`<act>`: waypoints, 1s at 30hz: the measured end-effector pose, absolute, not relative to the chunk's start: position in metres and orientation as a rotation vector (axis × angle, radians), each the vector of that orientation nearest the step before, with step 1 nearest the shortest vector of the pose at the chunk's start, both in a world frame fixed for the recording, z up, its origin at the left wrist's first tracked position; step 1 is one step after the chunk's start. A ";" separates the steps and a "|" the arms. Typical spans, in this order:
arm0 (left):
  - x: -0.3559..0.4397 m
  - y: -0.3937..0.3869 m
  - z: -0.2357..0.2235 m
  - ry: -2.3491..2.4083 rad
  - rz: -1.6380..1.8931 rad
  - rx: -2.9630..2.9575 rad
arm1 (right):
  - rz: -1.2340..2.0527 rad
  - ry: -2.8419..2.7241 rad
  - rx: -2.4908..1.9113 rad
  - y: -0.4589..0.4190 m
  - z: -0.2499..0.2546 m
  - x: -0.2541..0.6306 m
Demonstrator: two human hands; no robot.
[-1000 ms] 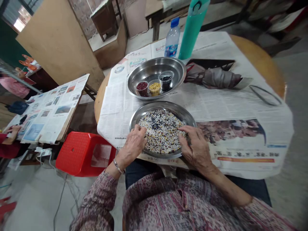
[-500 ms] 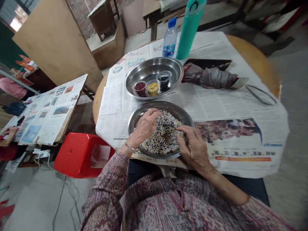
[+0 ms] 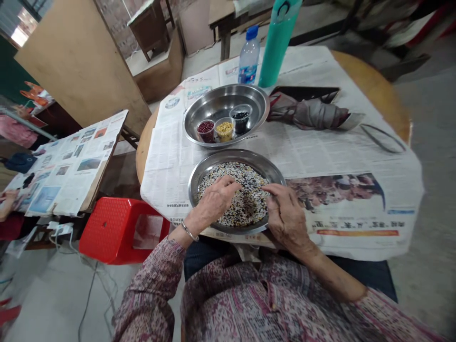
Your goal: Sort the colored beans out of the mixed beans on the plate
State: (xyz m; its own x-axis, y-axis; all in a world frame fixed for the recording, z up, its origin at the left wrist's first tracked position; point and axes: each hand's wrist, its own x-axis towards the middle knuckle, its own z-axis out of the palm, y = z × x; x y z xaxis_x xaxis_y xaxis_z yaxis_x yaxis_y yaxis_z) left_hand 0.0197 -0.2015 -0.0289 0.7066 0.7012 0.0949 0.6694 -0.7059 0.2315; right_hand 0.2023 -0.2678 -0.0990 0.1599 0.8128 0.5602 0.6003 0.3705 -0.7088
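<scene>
A shallow steel basin [image 3: 199, 166] holds a mix of white, black, yellow and dark red grains and beans [image 3: 245, 213]. My left hand [image 3: 215, 199], with a bracelet at its wrist, reaches over the left rim into the mix. Its fingers are curled close together, and whatever lies under them is hidden. Over the right rim rests my right hand [image 3: 288, 213], thumb and forefinger apart above the mix. Behind stands a second steel basin [image 3: 192, 114] with cups of red beans [image 3: 205, 132], yellow beans [image 3: 224, 130] and black beans [image 3: 241, 119].
Newspaper [image 3: 164, 166] covers the round table. A water bottle [image 3: 248, 57], a teal bottle [image 3: 280, 42] and a folded grey umbrella [image 3: 313, 114] lie or stand towards the back. On the left are a red stool [image 3: 107, 228] and another newspaper-covered table [image 3: 89, 161], with people beyond.
My left hand moved from the basin's left side inward over the mix, then slightly down. The grains have shifted, with more dark ones showing. My right hand stays at the right rim.
</scene>
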 end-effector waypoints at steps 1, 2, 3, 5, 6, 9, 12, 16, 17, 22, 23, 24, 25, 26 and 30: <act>0.018 -0.205 -0.027 1.036 0.263 2.773 | 0.243 -1.525 -1.322 -0.268 -0.099 0.202; 0.018 -0.208 -0.025 0.940 0.245 2.820 | 0.244 -1.521 -1.322 -0.268 -0.099 0.202; 0.019 -0.212 -0.025 0.829 0.216 2.867 | 0.243 -1.523 -1.318 -0.268 -0.099 0.203; 0.024 -0.218 -0.027 0.638 0.165 2.943 | 0.232 -1.535 -1.303 -0.269 -0.099 0.203; 0.029 -0.218 -0.030 0.587 0.156 2.975 | 0.226 -1.539 -1.296 -0.269 -0.100 0.203; 0.045 -0.210 -0.038 0.555 0.130 3.062 | 0.208 -1.540 -1.290 -0.269 -0.101 0.204; 0.059 -0.191 -0.041 0.693 0.106 3.097 | 0.208 -1.538 -1.292 -0.269 -0.102 0.203; 0.057 -0.173 -0.038 1.166 0.158 3.000 | 0.227 -1.532 -1.317 -0.268 -0.101 0.203; 0.053 -0.171 -0.037 1.285 0.195 2.951 | 0.232 -1.534 -1.323 -0.268 -0.101 0.203; 0.028 -0.170 -0.028 1.596 0.461 2.659 | 0.242 -1.549 -1.324 -0.268 -0.100 0.203; 0.027 -0.170 -0.027 1.620 0.467 2.622 | 0.240 -1.551 -1.323 -0.268 -0.100 0.203; 0.027 -0.169 -0.026 1.642 0.444 2.598 | 0.234 -1.552 -1.321 -0.268 -0.100 0.203; 0.030 -0.168 -0.026 1.662 0.400 2.583 | 0.227 -1.554 -1.316 -0.268 -0.101 0.203; 0.035 -0.167 -0.026 1.678 0.345 2.576 | 0.221 -1.555 -1.309 -0.268 -0.101 0.203; 0.062 -0.165 -0.034 1.570 0.223 2.623 | 0.220 -1.550 -1.275 -0.267 -0.101 0.203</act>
State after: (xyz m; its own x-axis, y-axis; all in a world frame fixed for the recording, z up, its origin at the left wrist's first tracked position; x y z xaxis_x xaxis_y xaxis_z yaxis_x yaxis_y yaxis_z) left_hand 0.0621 -0.1650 -0.0336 0.4654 0.8810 0.0853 0.8699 -0.4731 0.1397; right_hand 0.2032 -0.2674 -0.1009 0.1378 0.7930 0.5934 0.5966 0.4118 -0.6889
